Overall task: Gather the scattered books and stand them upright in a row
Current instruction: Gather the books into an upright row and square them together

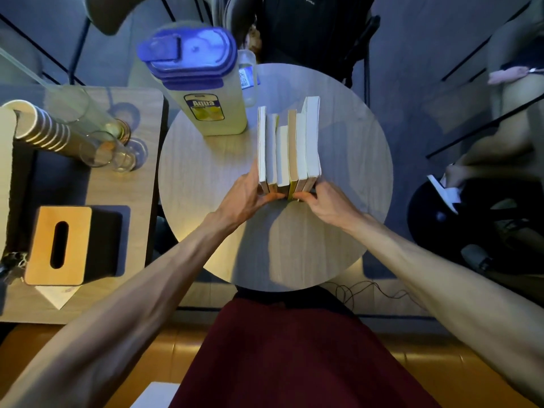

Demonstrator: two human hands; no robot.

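Several books (290, 148) stand upright, side by side, in a tight row on the round wooden table (353, 178). I see their pale page tops from above; one has a yellow spine. My left hand (253, 192) presses against the near end of the left books, thumb along the outer cover. My right hand (326, 201) presses the near end of the right books, fingers curled at their spines. Both hands touch the row from the front.
A tall water jug (200, 83) with a blue lid stands left of the books at the table's far edge. A side table at left carries glasses (112, 148), stacked cups (44, 131) and a wooden tissue box (61, 245). Seated people are at the back and right.
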